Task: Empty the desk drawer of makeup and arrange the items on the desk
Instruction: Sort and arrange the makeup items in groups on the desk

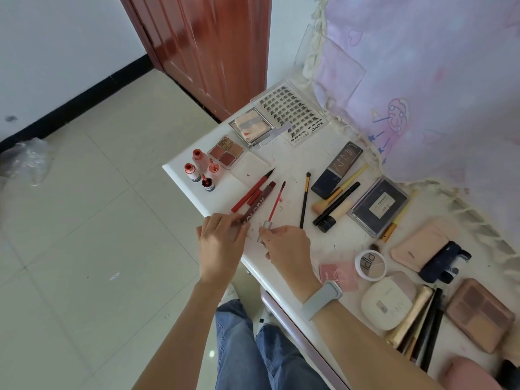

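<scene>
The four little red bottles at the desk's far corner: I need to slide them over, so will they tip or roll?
The red bottles stand upright on narrow bases, so a push up high would probably tip them. Their bodies look round, so a toppled one may well roll, and the desk edge is close beside them. They appear small and light; lifting each is likely safer.

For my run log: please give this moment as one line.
left hand: holds brown pencil | right hand: holds lip gloss wand | both over desk | stage: arranging
</scene>
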Motion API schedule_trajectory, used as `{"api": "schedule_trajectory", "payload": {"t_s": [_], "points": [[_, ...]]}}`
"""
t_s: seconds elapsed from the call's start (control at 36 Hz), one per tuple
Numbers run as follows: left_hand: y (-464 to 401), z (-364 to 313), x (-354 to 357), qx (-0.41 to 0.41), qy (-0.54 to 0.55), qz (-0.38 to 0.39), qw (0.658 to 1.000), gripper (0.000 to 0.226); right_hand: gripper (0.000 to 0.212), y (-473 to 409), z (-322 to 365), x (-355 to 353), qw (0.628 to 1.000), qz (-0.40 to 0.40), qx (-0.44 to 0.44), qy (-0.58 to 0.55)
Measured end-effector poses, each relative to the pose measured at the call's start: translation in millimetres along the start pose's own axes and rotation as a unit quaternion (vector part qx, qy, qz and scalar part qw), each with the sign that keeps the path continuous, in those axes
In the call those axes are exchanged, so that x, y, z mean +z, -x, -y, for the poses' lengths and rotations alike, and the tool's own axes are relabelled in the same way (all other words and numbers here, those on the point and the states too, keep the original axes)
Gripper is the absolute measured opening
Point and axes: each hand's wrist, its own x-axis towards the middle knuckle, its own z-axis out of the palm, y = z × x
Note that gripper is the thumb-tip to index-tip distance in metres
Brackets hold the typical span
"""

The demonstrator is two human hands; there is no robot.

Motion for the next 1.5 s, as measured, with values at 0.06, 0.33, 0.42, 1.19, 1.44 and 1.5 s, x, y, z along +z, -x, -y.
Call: {"api": "schedule_trajectory", "payload": {"t_s": [0.06, 0.33, 0.42, 1.19, 1.44, 1.5], "points": [[0, 0, -2, 0.003, 0.011, -0.002, 1.000, 0.016, 0.040, -3, 1, 4, 1.000, 0.003, 0.006, -0.012], [9, -4, -7, 0.017, 0.061, -0.017, 0.998, 0.028, 0.049, -8, 6, 3, 0.996, 0.029, -0.058, 0.054], [13, -3, -5, 0.026, 0.053, -0.030, 0.998, 0.027, 0.051, -8, 5, 1, 0.995, 0.039, -0.067, 0.067], [15, -10, 9, 0.038, -0.045, -0.057, 0.997, 0.027, 0.037, -11, -2, -44, 0.902, -0.031, -0.094, 0.420], [37, -8, 10, 0.018, -0.013, -0.056, 0.998, 0.029, 0.033, 10, -12, -29, 0.913, 0.019, -0.109, 0.393], [43, -7, 8, 0.010, -0.005, -0.057, 0.998, 0.027, 0.035, 14, -14, -26, 0.916, 0.020, -0.124, 0.380]]}}
